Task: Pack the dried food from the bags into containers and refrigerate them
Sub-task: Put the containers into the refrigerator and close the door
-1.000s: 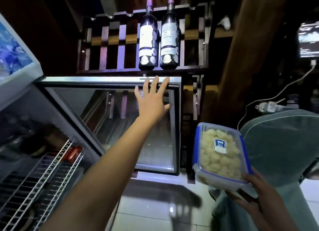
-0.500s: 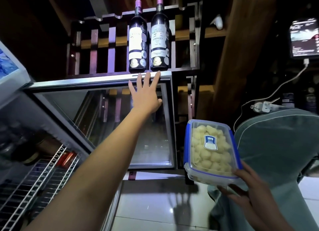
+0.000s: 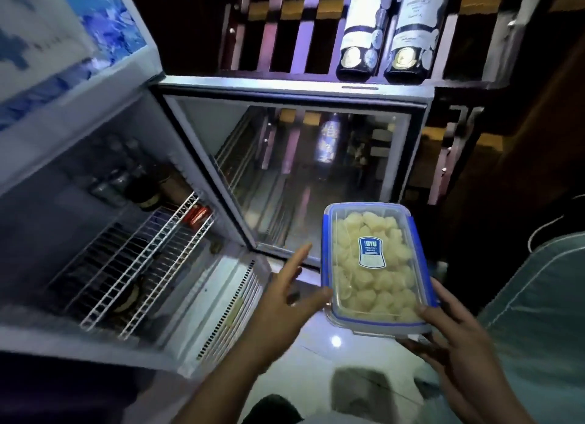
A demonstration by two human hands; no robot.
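Withdrawn from the glass fridge door (image 3: 294,176), the left hand (image 3: 285,300) now reaches flat-fingered toward the clear blue-rimmed plastic container of pale dried pieces (image 3: 373,265), which the right hand (image 3: 456,344) grips at its near corner. Rigid, light and smooth, it wants both long sides held. White wire shelves (image 3: 142,259) wait left; glossy tile floor (image 3: 316,376) below.

A clear container (image 3: 376,268) with a blue rim is showing pale yellow dried food (image 3: 354,284) under a blue and white label (image 3: 370,252). The fridge (image 3: 133,347) is showing a grey frame, white wire shelves (image 3: 142,259) and a blue and white pattern on its top panel (image 3: 63,34). Two dark bottles (image 3: 384,31) are wearing white labels with gold medallions. The floor (image 3: 316,369) is gleaming white.
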